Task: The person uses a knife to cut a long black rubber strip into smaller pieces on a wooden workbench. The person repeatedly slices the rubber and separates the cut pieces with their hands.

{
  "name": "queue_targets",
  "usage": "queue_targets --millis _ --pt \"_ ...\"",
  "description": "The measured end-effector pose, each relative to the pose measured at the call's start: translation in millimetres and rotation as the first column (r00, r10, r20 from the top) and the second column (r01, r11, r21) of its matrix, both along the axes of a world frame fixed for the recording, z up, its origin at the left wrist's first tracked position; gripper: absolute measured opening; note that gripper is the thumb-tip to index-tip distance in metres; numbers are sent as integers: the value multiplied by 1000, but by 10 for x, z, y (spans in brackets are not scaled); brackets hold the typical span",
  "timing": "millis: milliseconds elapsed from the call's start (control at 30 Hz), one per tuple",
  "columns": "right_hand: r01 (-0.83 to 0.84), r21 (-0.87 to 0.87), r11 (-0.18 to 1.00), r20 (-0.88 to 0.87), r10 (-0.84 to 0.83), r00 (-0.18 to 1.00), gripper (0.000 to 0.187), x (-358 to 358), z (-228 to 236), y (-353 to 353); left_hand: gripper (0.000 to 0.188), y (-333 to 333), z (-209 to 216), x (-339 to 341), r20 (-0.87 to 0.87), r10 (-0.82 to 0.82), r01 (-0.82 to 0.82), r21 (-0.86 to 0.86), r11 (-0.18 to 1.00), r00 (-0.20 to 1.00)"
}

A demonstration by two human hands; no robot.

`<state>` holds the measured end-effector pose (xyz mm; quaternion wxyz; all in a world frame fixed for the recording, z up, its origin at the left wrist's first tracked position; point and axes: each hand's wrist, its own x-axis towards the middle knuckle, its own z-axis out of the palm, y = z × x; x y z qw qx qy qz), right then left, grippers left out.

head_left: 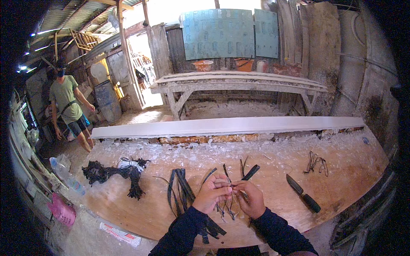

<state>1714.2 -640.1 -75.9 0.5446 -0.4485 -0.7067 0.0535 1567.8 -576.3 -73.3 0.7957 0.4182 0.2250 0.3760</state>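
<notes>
My left hand (212, 195) and my right hand (250, 199) meet over the near middle of the wooden table, fingertips pinched together on a thin dark cord (231, 186). Its exact form is partly hidden by the fingers. Several thin dark strands (227, 210) show below and between my hands. Flat black strips (183, 190) lie beside and under my left forearm, and another black strip (252, 172) sticks out beyond my right hand. To the right rests a knife (302, 193) with a dark blade and black handle.
Bundles of black cord (96, 171) and white cord (128, 163) lie at left, a small cord tangle (316, 163) at right. A long white ledge (226, 126) borders the table's far side. A plastic bottle (66, 175) and pink bag (62, 210) are left. A person (68, 100) stands beyond.
</notes>
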Motion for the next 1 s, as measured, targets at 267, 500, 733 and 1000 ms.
queue_targets --millis 267,500,733,1000 --pt "4 -133 991 -159 -26 987 10 -10 -86 -9 34 -98 -23 89 -96 266 -214 365 906 959" --pt "-361 -245 900 -741 66 669 3 1 -146 71 29 -88 -172 179 -34 389 -279 641 715 921" --pt "-632 -225 742 -941 3 339 4 54 -73 73 32 -115 -243 184 6 365 -285 637 717 931" --pt "-753 -235 615 -967 -69 245 6 174 -40 88 27 -151 -214 146 -26 353 -230 714 662 935"
